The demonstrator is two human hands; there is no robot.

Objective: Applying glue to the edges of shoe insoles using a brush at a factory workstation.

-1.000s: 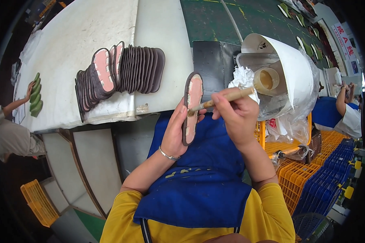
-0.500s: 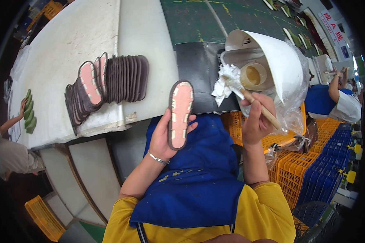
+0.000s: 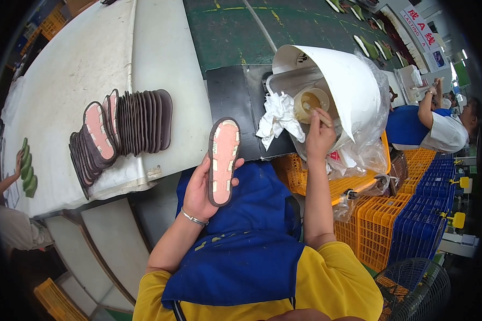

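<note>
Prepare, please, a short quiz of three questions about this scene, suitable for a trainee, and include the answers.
1. What colour is the visible face of the shoe sole in the left hand, inside its dark rim?
2. True or false: the row of dark soles stands to the right of the cup.
3. Complete: the right hand holds a ____ at the cup.

Key:
1. Pink, with pale patches along its edge.
2. False; the row of dark soles stands to the left of the cup.
3. brush
</note>
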